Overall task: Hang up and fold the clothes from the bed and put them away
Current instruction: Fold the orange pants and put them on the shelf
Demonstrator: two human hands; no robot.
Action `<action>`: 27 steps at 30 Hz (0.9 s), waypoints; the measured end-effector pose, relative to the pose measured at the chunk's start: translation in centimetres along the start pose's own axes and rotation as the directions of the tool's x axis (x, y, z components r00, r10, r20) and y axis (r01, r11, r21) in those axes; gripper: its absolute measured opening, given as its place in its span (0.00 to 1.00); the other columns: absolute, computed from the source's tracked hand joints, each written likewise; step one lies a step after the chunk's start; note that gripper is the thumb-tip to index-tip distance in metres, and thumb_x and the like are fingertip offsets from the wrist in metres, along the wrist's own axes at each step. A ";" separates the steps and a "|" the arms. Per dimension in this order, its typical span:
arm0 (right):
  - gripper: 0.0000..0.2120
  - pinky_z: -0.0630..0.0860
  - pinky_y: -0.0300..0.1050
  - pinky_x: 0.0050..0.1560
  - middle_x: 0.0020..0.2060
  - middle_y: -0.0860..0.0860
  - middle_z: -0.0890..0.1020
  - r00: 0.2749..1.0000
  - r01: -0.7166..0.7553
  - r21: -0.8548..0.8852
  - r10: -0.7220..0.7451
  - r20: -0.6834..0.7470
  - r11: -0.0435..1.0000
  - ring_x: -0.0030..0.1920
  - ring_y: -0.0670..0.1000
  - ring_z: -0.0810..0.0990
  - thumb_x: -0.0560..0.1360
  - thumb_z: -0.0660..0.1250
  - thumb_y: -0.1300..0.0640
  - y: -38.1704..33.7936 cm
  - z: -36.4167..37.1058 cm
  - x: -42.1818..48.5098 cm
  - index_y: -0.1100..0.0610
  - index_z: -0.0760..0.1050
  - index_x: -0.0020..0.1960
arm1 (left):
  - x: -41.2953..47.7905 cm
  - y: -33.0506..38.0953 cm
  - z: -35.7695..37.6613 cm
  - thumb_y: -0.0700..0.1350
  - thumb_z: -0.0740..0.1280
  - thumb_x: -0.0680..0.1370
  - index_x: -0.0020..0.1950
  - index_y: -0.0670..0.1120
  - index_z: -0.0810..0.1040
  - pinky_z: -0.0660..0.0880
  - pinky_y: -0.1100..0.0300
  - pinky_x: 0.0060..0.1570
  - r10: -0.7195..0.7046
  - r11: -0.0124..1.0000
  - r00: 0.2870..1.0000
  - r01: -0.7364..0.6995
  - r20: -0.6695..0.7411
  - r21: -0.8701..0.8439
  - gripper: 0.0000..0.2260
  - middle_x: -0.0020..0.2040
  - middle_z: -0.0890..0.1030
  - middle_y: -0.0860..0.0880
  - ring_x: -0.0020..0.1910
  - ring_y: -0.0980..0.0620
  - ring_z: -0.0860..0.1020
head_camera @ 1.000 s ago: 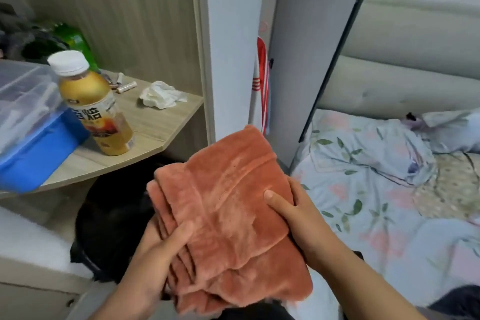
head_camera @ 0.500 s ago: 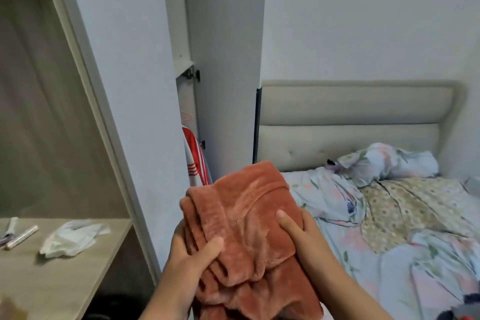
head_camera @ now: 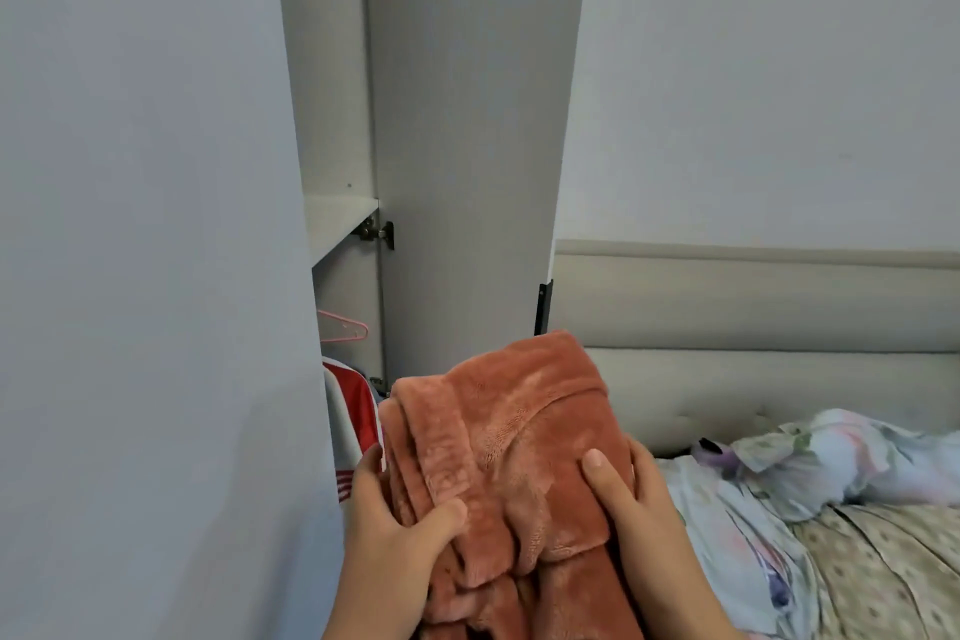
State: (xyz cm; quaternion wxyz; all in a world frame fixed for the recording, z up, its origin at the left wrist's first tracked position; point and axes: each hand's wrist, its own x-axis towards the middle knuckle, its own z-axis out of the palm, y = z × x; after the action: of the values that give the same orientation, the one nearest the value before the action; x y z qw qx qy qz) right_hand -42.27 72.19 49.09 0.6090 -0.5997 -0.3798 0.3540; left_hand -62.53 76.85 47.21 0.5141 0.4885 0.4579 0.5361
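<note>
The folded garment [head_camera: 509, 457] sat low in the middle, held between two hands: the left hand [head_camera: 395, 530] at its left edge, the right hand [head_camera: 639, 499] at its right edge, each with a thumb on top. Behind it stood the wardrobe, its door [head_camera: 467, 146] swung open to the right of the gap. A panel [head_camera: 145, 276] filled the left side. In the gap a shelf [head_camera: 337, 224] lay high, a hinge [head_camera: 376, 231] at its right end. Below the shelf hung a hanger [head_camera: 345, 327], and below that a shirt [head_camera: 356, 421], just left of the garment. The headboard [head_camera: 753, 327] ran right of the door, against the wall [head_camera: 779, 68]. The bed [head_camera: 857, 577] lay before it, with a crumpled quilt [head_camera: 841, 457] on it.
</note>
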 end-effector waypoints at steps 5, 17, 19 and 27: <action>0.39 0.76 0.44 0.58 0.56 0.41 0.84 0.994 0.089 0.031 -0.091 0.065 0.996 0.53 0.39 0.82 0.60 0.77 0.34 -1.6 2.5 8.3 0.45 0.73 0.67 | 8.7 1.5 1.5 0.58 0.74 0.48 0.64 0.54 0.71 0.75 0.49 0.58 -0.002 1.000 0.999 0.001 -0.037 -0.025 0.43 0.55 0.82 0.55 0.54 0.54 0.80; 0.41 0.79 0.47 0.58 0.55 0.41 0.83 0.927 0.370 0.143 -0.376 0.016 0.918 0.54 0.42 0.83 0.56 0.74 0.33 -10.3 10.6 22.4 0.44 0.73 0.66 | 23.7 10.5 2.9 0.56 0.76 0.57 0.55 0.62 0.78 0.78 0.49 0.53 0.247 0.961 0.969 -0.247 -0.015 -0.121 0.27 0.52 0.85 0.57 0.51 0.55 0.84; 0.37 0.79 0.40 0.53 0.53 0.38 0.84 0.904 0.421 0.163 -0.428 0.009 0.892 0.52 0.40 0.83 0.57 0.74 0.34 -11.7 11.9 24.0 0.42 0.73 0.63 | 25.6 11.6 2.9 0.56 0.76 0.58 0.55 0.62 0.78 0.79 0.47 0.54 0.298 0.946 0.954 -0.301 -0.046 -0.119 0.26 0.53 0.84 0.56 0.51 0.55 0.84; 0.33 0.76 0.41 0.52 0.53 0.35 0.83 0.853 0.483 0.256 -0.516 0.078 0.837 0.53 0.38 0.83 0.58 0.73 0.33 -15.8 18.2 31.0 0.38 0.72 0.62 | 32.5 15.3 2.7 0.58 0.75 0.58 0.54 0.62 0.77 0.81 0.45 0.51 0.370 0.905 0.880 -0.414 -0.297 -0.100 0.25 0.50 0.84 0.59 0.49 0.54 0.84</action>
State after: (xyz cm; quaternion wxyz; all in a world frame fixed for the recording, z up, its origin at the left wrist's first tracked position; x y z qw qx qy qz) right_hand -44.50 107.60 65.90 0.7159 -0.3788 -0.5228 0.2659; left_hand -61.28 108.51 64.40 0.3645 0.4503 0.3707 0.7259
